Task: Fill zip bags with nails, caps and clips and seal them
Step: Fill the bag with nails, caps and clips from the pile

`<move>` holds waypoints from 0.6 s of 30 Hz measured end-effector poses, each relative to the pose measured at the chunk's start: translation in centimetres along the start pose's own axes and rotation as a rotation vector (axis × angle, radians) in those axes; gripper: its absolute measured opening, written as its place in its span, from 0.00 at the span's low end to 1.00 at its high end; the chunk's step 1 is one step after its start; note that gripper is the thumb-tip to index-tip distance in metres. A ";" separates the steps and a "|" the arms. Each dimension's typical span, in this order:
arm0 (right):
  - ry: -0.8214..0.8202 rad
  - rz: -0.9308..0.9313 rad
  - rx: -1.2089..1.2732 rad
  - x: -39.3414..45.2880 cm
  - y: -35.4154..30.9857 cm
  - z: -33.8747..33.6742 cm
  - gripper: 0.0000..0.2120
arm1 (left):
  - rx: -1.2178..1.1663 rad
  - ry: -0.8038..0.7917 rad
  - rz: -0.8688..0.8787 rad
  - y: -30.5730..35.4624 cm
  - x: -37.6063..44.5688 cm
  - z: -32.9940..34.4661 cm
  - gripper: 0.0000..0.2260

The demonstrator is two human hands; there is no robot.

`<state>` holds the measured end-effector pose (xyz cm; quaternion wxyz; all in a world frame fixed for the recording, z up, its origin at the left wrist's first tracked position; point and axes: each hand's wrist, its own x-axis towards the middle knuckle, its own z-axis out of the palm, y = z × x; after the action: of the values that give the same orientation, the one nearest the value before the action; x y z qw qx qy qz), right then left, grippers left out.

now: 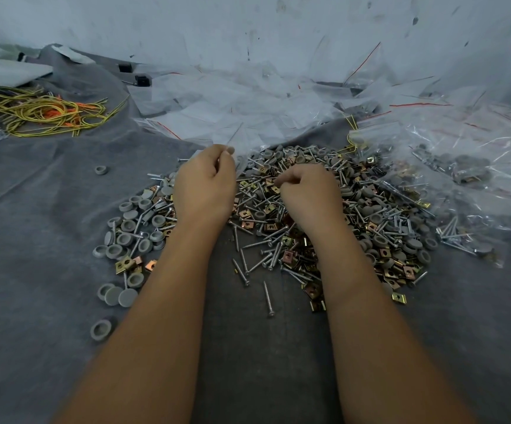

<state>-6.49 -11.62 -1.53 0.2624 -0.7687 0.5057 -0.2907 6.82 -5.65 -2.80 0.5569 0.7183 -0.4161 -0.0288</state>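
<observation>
A wide heap of silver screws (257,261), grey round caps (128,224) and brass-coloured clips (287,255) lies on the grey cloth (49,209). My left hand (205,185) is at the heap's far left edge and pinches a clear zip bag (242,154) between thumb and fingers. My right hand (309,194) hovers over the middle of the heap with curled fingers pinching small parts; what they hold is hidden. Empty zip bags (223,111) with red seal lines are piled behind the heap.
Filled bags (468,172) of parts lie in a crinkled clear pile at the right. A tangle of yellow and orange wires (43,114) sits at the far left. Loose caps (101,169) are scattered on the cloth. A white wall stands behind.
</observation>
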 end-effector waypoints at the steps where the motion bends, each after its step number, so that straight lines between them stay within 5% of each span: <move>1: -0.038 -0.018 -0.077 -0.1 -0.1 0.1 0.15 | 0.022 -0.025 -0.003 -0.1 0.0 0.0 0.15; 6: -0.112 -0.099 -0.271 -0.2 -0.2 -0.1 0.15 | 0.124 -0.112 -0.027 -0.5 0.1 0.2 0.13; 18: -0.281 -0.059 -0.207 -0.2 -0.3 -1.1 0.17 | 0.128 -0.116 -0.039 -0.5 0.1 0.3 0.13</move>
<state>-7.15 -11.45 -0.64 0.2416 -0.8391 0.4685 -0.1343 7.05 -5.93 -3.25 0.4841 0.7575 -0.4345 -0.0546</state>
